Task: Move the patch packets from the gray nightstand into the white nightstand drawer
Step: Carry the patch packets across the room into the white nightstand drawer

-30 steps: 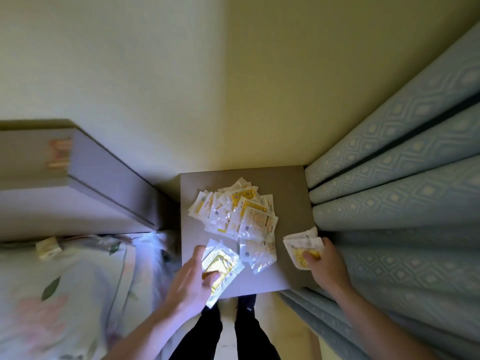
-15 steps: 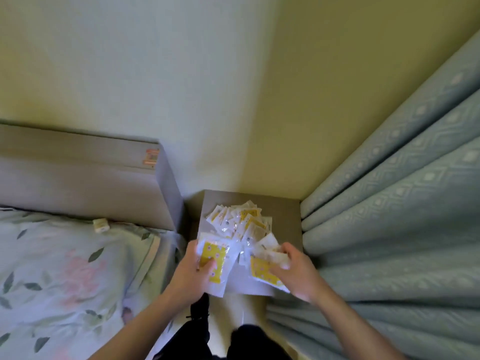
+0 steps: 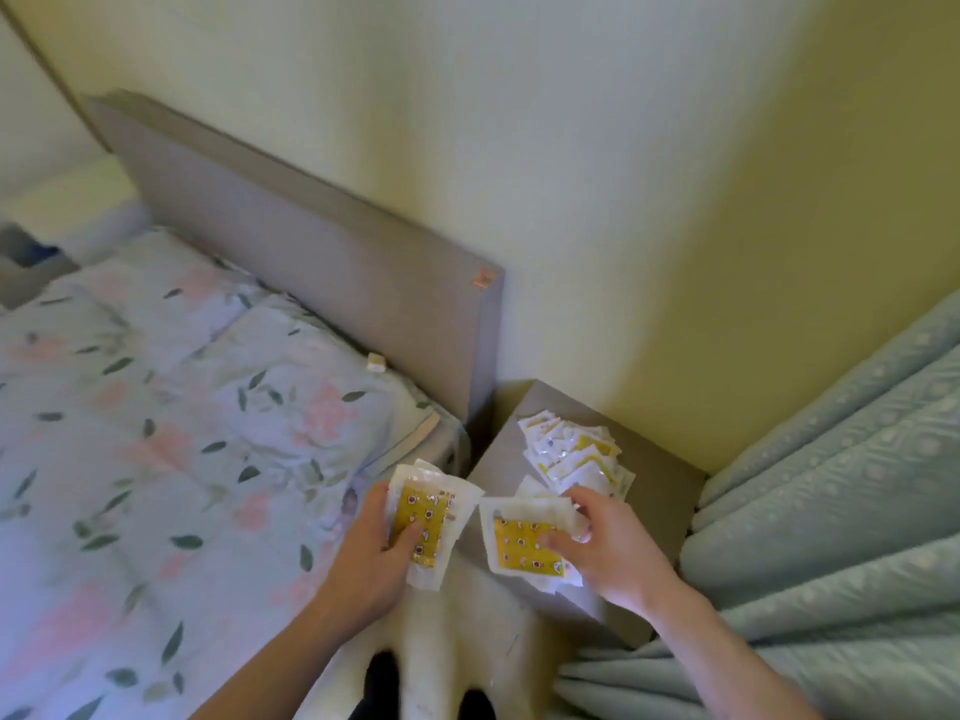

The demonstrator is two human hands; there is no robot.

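Observation:
A heap of white and yellow patch packets [image 3: 574, 454] lies on the gray nightstand [image 3: 660, 491] in the corner. My left hand [image 3: 371, 556] grips a small stack of packets [image 3: 426, 517] with a yellow face up, held off the nightstand's left edge. My right hand [image 3: 605, 548] pinches another stack of packets [image 3: 519, 543] over the nightstand's front part. A white piece of furniture [image 3: 67, 210], blurred, shows at the far left beyond the bed; whether it is the white nightstand I cannot tell, and no drawer shows.
A bed with a floral cover [image 3: 171, 433] and a gray headboard [image 3: 311, 252] fills the left. Light blue curtains [image 3: 841, 511] hang close on the right of the nightstand. Pale floor [image 3: 457, 631] shows between bed and nightstand.
Both hands have lifted their packet stacks away from the heap and toward me. The view has swung left, so the bed now fills much more of the frame.

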